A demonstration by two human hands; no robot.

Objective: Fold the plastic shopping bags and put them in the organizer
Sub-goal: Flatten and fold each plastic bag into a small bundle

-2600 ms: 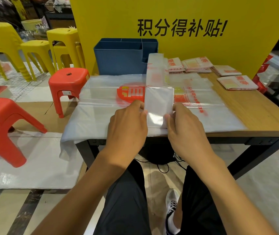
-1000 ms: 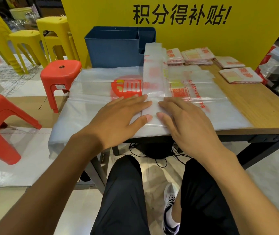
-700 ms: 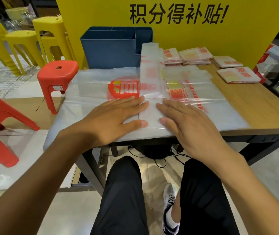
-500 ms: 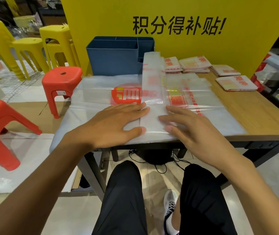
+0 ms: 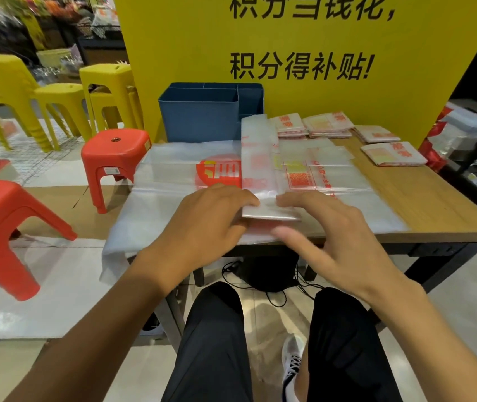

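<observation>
1. Pinching is seen at both hands: the left hand fingers and the right hand fingers are curled on the near fold of the bag strip, thumbs beneath.
2. The strip is laid lengthwise on flat bags covering the table, running toward the blue organizer.
3. Folded bags are stacked beside it.
4. Risk: the slick film could spring open or skew if pressure is uneven.
</observation>
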